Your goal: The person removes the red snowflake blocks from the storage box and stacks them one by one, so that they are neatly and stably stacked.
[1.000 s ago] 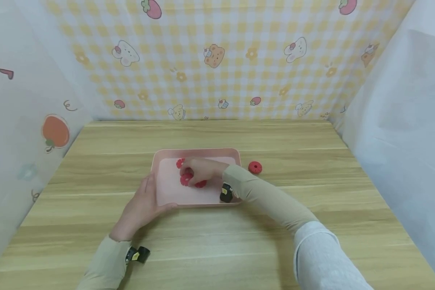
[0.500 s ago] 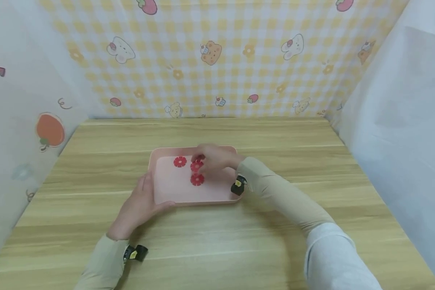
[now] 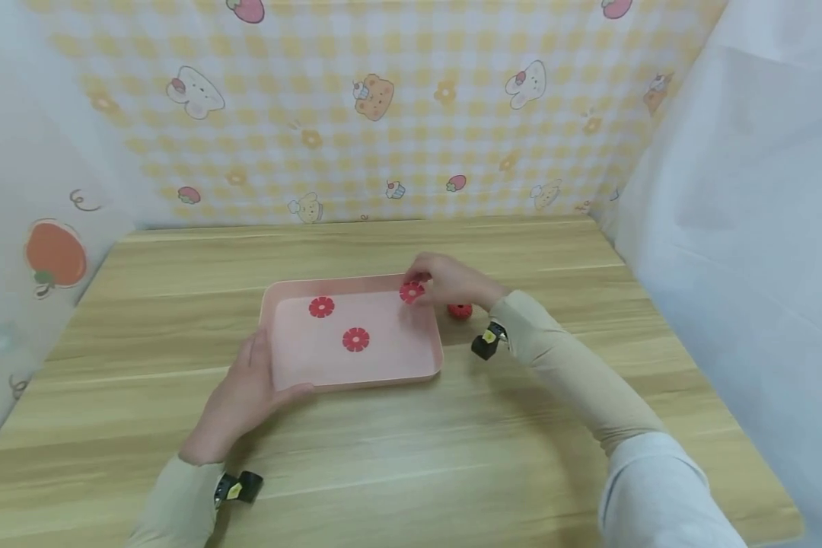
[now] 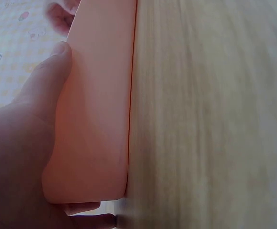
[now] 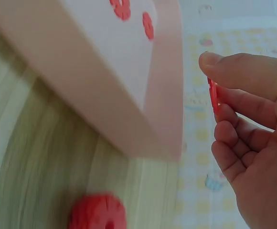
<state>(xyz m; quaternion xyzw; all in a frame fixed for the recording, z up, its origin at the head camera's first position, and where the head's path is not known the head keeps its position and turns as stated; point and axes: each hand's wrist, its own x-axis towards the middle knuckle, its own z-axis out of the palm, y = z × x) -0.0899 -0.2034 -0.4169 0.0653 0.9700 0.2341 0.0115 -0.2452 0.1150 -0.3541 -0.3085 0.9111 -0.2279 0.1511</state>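
My left hand (image 3: 241, 392) holds the near left corner of a pink tray (image 3: 383, 378), its thumb along the front wall and its fingers at the left side. In the right wrist view, my right hand (image 5: 258, 109) pinches a thin red notched disc (image 5: 213, 95) between thumb and fingers. That hand (image 3: 448, 280) is over the tray's far right corner in the head view. Two similar discs lie flat in the tray, one red disc (image 3: 321, 307) near the back and another red disc (image 3: 355, 339) closer to the middle.
A small stack of red notched discs (image 5: 100, 212) stands on the wooden table (image 3: 411, 472), just right of the tray. Behind the table hangs a checked cloth (image 3: 281, 99); white sheets flank both sides.
My right hand has lifted a disc from the tray and carried it right and back to the far right corner. The left hand stays on the tray. The head view has shifted slightly.
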